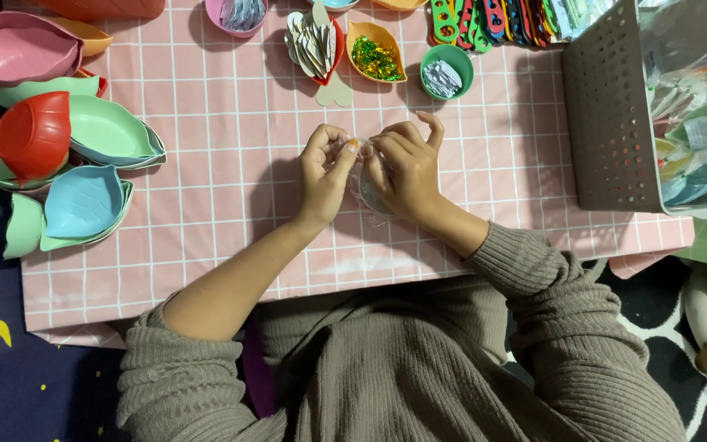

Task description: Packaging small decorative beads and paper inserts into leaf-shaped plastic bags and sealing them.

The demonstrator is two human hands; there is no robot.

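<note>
While pinching, hands (366,168) grip clear packet (367,190).

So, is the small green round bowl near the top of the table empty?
No, the green round bowl holds shiny silver pieces, and it stands beside the orange leaf-shaped dish with green glitter.

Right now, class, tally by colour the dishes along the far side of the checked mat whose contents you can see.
Pink dish, silver bits: 1
Red dish, paper shapes: 1
Orange dish, green sequins: 1
Green dish, silver bits: 1
Total: 4
</note>
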